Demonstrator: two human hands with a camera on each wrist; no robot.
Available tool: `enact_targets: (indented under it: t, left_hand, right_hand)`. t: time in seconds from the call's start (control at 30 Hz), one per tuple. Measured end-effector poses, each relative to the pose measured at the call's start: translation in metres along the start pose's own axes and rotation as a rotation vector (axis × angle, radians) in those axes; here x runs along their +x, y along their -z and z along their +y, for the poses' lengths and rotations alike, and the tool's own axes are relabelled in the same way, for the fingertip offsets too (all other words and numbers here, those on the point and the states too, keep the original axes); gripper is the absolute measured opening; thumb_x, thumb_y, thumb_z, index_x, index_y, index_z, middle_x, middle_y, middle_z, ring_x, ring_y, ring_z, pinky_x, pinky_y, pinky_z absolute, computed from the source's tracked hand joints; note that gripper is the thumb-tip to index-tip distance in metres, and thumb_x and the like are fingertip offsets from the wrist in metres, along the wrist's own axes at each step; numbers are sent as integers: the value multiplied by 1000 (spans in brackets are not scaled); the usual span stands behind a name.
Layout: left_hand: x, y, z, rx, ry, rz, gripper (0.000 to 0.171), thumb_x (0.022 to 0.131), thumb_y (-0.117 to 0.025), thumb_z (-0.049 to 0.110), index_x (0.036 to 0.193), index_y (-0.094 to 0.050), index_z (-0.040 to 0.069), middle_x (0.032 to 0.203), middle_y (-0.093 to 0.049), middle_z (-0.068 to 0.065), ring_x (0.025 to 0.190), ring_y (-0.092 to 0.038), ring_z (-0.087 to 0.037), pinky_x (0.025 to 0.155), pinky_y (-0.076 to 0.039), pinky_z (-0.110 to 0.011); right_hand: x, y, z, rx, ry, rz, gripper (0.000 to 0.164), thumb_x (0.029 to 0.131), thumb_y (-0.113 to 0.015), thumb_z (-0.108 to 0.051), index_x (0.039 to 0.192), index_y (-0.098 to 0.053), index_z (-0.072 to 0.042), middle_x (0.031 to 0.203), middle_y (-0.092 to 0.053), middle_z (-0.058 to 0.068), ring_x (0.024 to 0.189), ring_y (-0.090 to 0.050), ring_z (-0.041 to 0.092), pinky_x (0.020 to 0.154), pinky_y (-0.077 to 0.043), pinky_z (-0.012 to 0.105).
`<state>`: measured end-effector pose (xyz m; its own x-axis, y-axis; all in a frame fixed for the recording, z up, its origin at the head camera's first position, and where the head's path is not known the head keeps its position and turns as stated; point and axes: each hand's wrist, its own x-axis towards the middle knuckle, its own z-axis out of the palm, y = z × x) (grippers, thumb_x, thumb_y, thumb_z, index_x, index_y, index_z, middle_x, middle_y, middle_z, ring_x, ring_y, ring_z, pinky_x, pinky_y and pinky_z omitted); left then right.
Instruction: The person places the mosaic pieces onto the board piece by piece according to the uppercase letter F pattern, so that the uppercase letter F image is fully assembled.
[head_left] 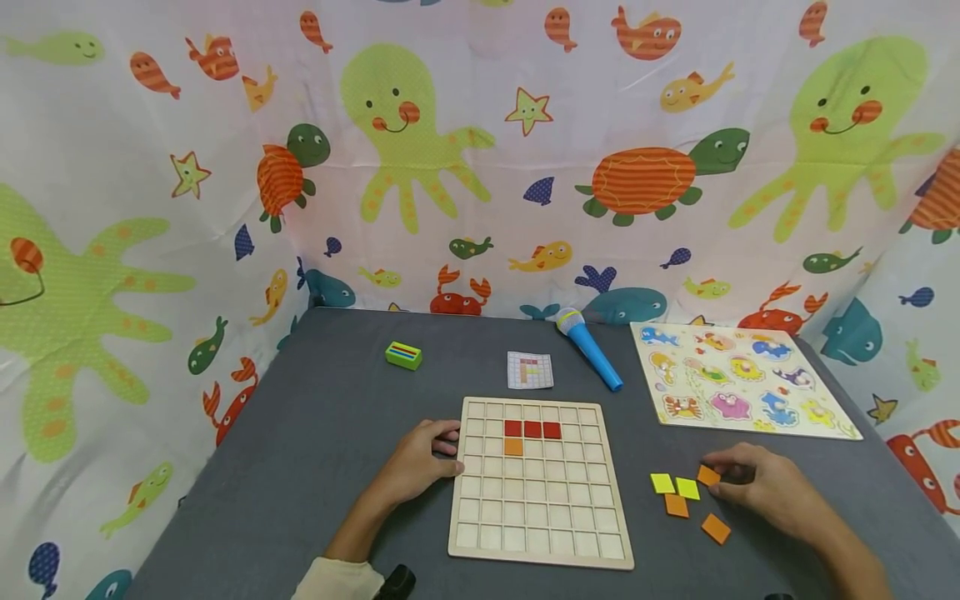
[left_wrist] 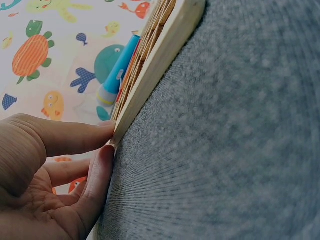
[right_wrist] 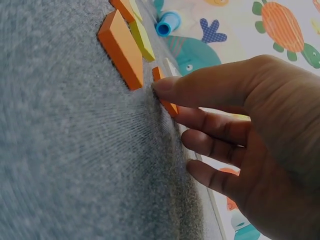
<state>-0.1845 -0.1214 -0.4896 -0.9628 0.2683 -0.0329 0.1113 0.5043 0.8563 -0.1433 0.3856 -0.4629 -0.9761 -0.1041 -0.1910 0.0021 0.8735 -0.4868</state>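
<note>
My left hand (head_left: pixel 422 458) is at the left edge of a wooden grid board (head_left: pixel 539 517); in the left wrist view its thumb and a finger pinch the board's rim (left_wrist: pixel 145 97). Three red tiles (head_left: pixel 532 429) lie in a row in the upper cells, with one orange tile (head_left: pixel 513 447) below the leftmost. To the right of the board, my right hand (head_left: pixel 772 492) pinches an orange square tile (head_left: pixel 708 476) between thumb and fingertip, low over the table. Beside it lie two yellow tiles (head_left: pixel 687 488) and two more orange tiles (head_left: pixel 716 529).
Behind the board lies a small card (head_left: pixel 529 370) with a coloured grid pattern, beside a blue toy microphone (head_left: pixel 592 350). A sea-animal puzzle board (head_left: pixel 738 379) occupies the back right of the grey table (head_left: pixel 337 400). A small green block (head_left: pixel 404 356) sits back left.
</note>
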Motion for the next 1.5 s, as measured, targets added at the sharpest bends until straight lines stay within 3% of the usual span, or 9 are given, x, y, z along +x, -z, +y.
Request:
enact_targets:
  t: [0.3,0.6,0.83,1.17,1.4,1.5]
  left_hand:
    - [-1,1,-1,7,7,-7,61,86,-84,5,143,-62,-1,122,-63,-9,107,-68,-21,93,-54,-42]
    - [1,1,-1,0,4,-18,62,86,-84,6,144,-62,0,123,-63,-11,108,-67,-21,94,-54,-43]
    - [0,1,-1,-2,2,-10,61,86,-84,5,143,-62,0,122,-63,-9,108,-67,-22,94,-53,-43]
    - [-3,3,4,-27,-1,-11,62,85,-85,3,143,-62,-2,122,-63,-11,108,-68,-24,93,-54,-42]
    - [-3,2,4,-21,-5,-10,62,84,-85,3,142,-62,-2,122,-63,-11,107,-68,-24,93,-54,-43]
    - [-3,3,5,-20,-6,-10,62,84,-85,2,142,-62,-3,122,-63,-12,108,-68,-25,93,-54,-44]
  right_hand:
    - [0,-1,-3,-20,20,-7,42,91,-83,-28,125,-76,-6,111,-70,3,93,-58,20,77,-49,36]
    - [1,-3,-15,-27,29,58,46,90,-84,-32,127,-76,-6,113,-70,4,96,-60,21,80,-53,38]
    - [4,-11,-34,-25,106,99,43,90,-85,-35,125,-77,-11,115,-71,-1,97,-61,17,77,-53,25]
    - [16,-24,-66,6,228,101,35,92,-84,-33,122,-79,-16,115,-70,-4,102,-64,15,84,-58,30]
    - [30,-34,-92,16,258,35,34,93,-82,-32,123,-79,-16,111,-66,-4,100,-58,16,86,-53,41]
    - [35,-39,-102,12,283,32,34,92,-83,-30,122,-79,-15,113,-65,-2,101,-56,17,85,-51,40]
